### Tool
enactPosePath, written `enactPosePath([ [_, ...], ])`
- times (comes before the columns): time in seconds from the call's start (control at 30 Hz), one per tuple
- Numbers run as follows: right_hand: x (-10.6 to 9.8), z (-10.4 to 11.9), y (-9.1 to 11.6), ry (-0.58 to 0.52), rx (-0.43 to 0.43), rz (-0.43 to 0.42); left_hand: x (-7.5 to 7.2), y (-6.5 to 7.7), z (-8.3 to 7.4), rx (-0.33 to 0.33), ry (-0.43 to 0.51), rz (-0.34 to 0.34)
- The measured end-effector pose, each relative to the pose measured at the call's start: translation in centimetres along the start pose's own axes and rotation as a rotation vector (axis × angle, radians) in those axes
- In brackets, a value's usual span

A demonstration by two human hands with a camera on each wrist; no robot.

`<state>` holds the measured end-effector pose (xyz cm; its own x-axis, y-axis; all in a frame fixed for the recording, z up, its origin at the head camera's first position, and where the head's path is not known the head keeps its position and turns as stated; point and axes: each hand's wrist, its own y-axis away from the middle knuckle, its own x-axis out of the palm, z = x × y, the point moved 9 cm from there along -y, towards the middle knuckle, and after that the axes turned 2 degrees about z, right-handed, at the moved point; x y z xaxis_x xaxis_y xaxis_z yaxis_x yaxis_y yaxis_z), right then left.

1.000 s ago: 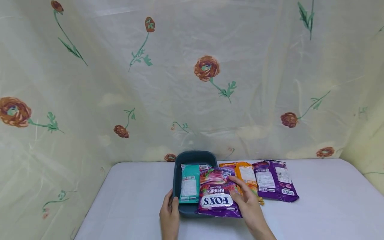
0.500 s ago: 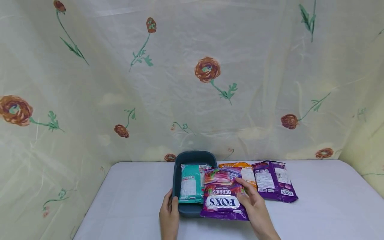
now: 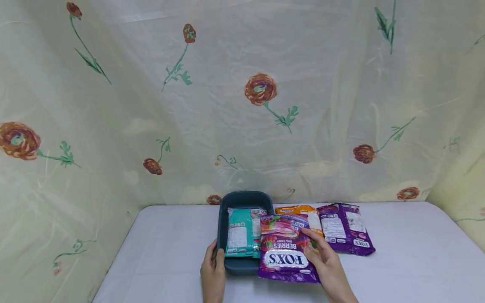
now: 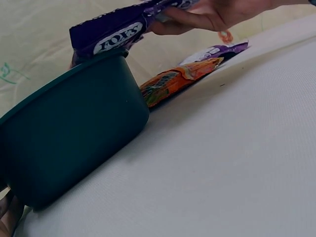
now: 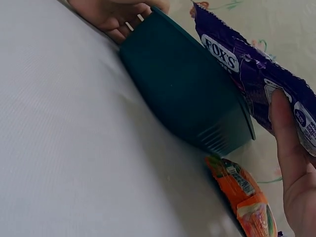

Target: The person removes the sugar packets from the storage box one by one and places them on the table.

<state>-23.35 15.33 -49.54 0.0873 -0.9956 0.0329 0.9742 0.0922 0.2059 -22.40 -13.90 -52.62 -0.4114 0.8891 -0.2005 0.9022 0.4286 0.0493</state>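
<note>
A dark teal plastic basket (image 3: 242,266) stands on the table, and my left hand (image 3: 213,269) grips its left side, thumb at the rim. In the right wrist view, fingers of that hand (image 5: 116,19) curl against the basket's end. My right hand (image 3: 327,264) holds a purple FOX'S Berries candy bag (image 3: 284,244), its printing upside down in the head view. The bag is raised over the basket's right rim and juts out beyond it. Inside the basket lies a turquoise packet (image 3: 238,233), partly covered by the purple bag.
Right of the basket, an orange packet (image 3: 315,221) lies on the table, partly hidden behind the held bag. Beside it is another purple FOX'S bag (image 3: 345,229), back side up. A flowered curtain (image 3: 212,105) hangs behind the white table (image 3: 166,252).
My right hand has shifted the purple candy bag to the right and slightly towards me, uncovering more of the turquoise packet. The left hand has stayed on the basket.
</note>
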Motion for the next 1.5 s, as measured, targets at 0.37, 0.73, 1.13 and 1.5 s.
enactPosePath([
  [0.37, -1.0, -0.7, 0.5, 0.033, 0.025, -0.015, -0.1, 0.1, -0.1, -0.027, -0.02, -0.001],
  [0.73, -1.8, -1.0, 0.5, 0.121, 0.015, -0.029, -0.2, 0.0, 0.0, -0.023, -0.011, -0.005],
  [1.13, -2.6, -1.3, 0.8, 0.099, 0.001, -0.046, 0.1, 0.2, -0.3, -0.017, -0.012, 0.001],
  [1.5, -3.8, -1.5, 1.2, 0.149, -0.044, -0.079, 0.0, 0.3, -0.6, -0.042, -0.029, 0.002],
])
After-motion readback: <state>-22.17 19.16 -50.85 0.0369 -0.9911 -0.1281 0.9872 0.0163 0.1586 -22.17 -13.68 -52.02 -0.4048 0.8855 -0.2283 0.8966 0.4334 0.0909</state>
